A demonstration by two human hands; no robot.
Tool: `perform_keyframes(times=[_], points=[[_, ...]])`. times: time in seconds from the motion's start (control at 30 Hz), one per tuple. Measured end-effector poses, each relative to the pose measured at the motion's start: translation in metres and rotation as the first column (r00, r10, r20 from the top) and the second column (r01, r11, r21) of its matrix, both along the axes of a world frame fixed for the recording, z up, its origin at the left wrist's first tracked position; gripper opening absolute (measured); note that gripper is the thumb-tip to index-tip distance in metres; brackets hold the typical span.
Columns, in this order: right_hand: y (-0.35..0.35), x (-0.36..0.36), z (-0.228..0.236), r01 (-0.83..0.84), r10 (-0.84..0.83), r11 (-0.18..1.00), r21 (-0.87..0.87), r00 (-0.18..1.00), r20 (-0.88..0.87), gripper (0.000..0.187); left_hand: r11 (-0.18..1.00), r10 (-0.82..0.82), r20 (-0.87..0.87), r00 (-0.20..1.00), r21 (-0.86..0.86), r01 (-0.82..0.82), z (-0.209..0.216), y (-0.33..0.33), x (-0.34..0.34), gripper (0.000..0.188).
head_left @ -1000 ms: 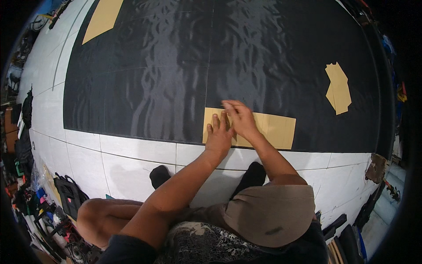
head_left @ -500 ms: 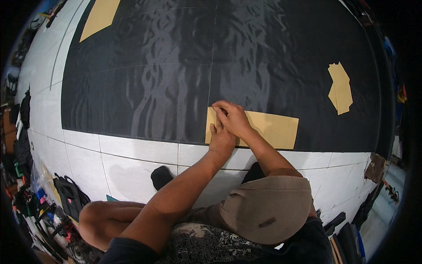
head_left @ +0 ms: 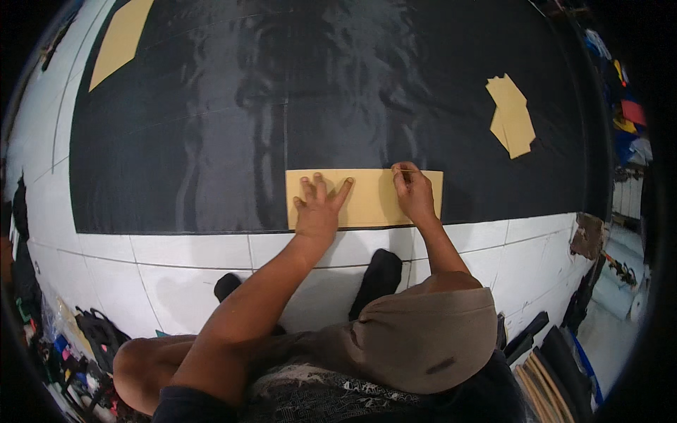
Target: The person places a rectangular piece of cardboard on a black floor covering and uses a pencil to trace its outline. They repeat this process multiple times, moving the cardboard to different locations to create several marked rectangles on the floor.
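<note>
Since before our right hand [head_left: 415, 195] slid toward 3 o'clock, pinching a marker | left hand [head_left: 319, 209] splayed flat on tan pattern [head_left: 367, 201] | risk: pattern creeps on slick black fabric [head_left: 211, 127], skewing our line.

the left hand [head_left: 317, 208] covers part of the tan paper strip [head_left: 367, 201], and the right hand [head_left: 415, 196] hides more near its right end. what the right fingers pinch is too thin to tell. the tan sheet [head_left: 121, 39] at top left is cut off by the picture's rim. clutter at the lower left edge is too dark and small to make out.
</note>
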State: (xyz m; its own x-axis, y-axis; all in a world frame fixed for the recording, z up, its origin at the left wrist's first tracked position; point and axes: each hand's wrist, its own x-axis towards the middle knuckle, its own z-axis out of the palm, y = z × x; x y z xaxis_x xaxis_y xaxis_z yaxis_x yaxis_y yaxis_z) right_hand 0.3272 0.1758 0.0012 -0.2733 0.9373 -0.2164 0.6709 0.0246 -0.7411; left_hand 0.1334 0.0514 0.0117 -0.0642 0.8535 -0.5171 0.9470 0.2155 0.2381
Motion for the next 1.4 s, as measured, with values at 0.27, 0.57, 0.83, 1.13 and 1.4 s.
perform_keyframes(times=[0.27, 0.57, 0.83, 1.13, 1.4], points=[[0.014, 0.065, 0.004, 0.261, -0.261, 0.964, 0.060, 0.965, -0.008, 0.026, 0.963, -0.264, -0.204, 0.943, -0.103, 0.247, 0.012, 0.020, 0.005, 0.089], [0.023, 0.098, -0.014, 0.301, -0.301, 0.952, 0.055, 0.954, -0.017, 0.026, 0.796, -0.602, -0.166, 0.781, -0.042, 0.604, 0.009, 0.048, 0.015, 0.083], [0.027, 0.107, -0.019, 0.391, -0.385, 0.920, 0.015, 0.910, -0.155, 0.022, 0.800, -0.597, -0.120, 0.793, -0.167, 0.577, 0.014, 0.059, 0.036, 0.094], [0.020, 0.106, -0.032, 0.467, -0.432, 0.879, 0.091, 0.864, -0.259, 0.020, 0.674, -0.738, -0.140, 0.660, -0.110, 0.730, 0.021, 0.064, 0.037, 0.085], [0.018, 0.103, -0.027, 0.437, -0.417, 0.890, 0.132, 0.896, -0.154, 0.022, 0.676, -0.733, -0.161, 0.661, -0.056, 0.735, 0.014, 0.067, 0.039, 0.084]])
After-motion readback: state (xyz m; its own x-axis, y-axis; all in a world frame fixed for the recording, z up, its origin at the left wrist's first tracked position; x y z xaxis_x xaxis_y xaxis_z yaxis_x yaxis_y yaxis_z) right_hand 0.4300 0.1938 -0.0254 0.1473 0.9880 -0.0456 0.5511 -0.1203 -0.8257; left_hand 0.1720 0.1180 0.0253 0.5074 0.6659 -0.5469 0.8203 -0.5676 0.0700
